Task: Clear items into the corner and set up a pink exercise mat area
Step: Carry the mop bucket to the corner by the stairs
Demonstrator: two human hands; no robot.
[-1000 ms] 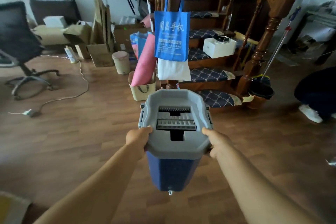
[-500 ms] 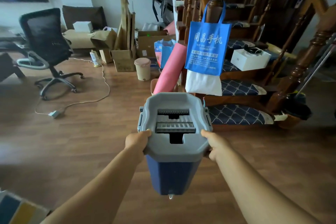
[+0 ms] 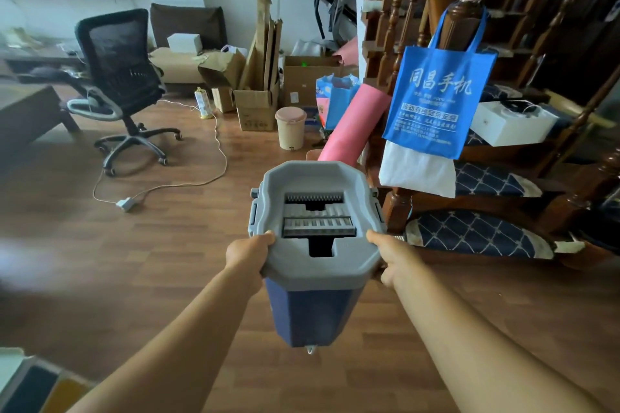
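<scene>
Fingers (image 3: 268,238) gripping mop bucket (image 3: 315,266), left hand (image 3: 246,253), right hand (image 3: 394,260), pink mat (image 3: 355,124), staircase (image 3: 476,231) ahead

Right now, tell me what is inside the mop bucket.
The mop bucket has a grey top with ribbed wringer slots and a dark opening. The top covers everything below, so any water is hidden.

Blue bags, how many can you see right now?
2. One blue tote hangs from the stair post; another blue bag stands behind the pink mat roll, beside the beige bin. Clutter may hide more.
</scene>
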